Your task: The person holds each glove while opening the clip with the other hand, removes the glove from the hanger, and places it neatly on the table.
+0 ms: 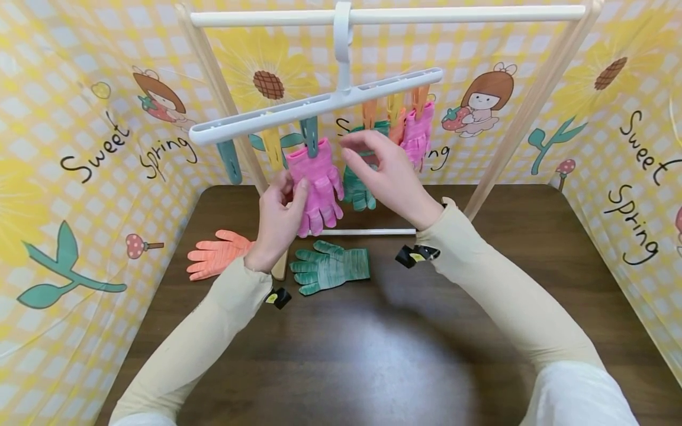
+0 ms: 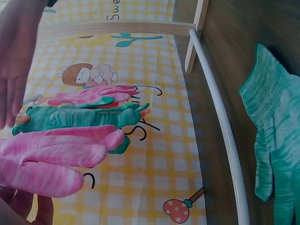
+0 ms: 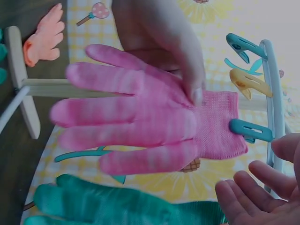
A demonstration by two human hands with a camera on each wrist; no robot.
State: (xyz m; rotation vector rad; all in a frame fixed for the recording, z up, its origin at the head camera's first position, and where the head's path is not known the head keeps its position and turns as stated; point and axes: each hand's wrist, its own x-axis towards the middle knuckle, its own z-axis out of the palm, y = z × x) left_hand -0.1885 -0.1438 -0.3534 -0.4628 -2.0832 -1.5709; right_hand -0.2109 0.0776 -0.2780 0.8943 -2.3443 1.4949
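A pink knit glove (image 1: 319, 192) hangs fingers-down by its cuff from a teal clothespin (image 1: 310, 136) on a white-grey clip hanger (image 1: 288, 112). My left hand (image 1: 281, 207) holds the glove at its side, the thumb lying over its front near the cuff in the right wrist view. My right hand (image 1: 391, 174) is raised beside it, holding nothing. Its fingers are loosely bent and lie close to the teal clothespin in the right wrist view. Behind, a green glove (image 1: 358, 190), an orange glove (image 1: 396, 131) and a second pink glove (image 1: 418, 135) hang from clothespins.
An orange glove (image 1: 219, 254) and a green glove (image 1: 337, 270) lie on the dark wooden table (image 1: 341, 355). The hanger tilts from the white top bar (image 1: 453, 14) of a wooden rack. A yellow clothespin (image 1: 272, 149) and a teal clothespin (image 1: 229, 162) hang at its left end.
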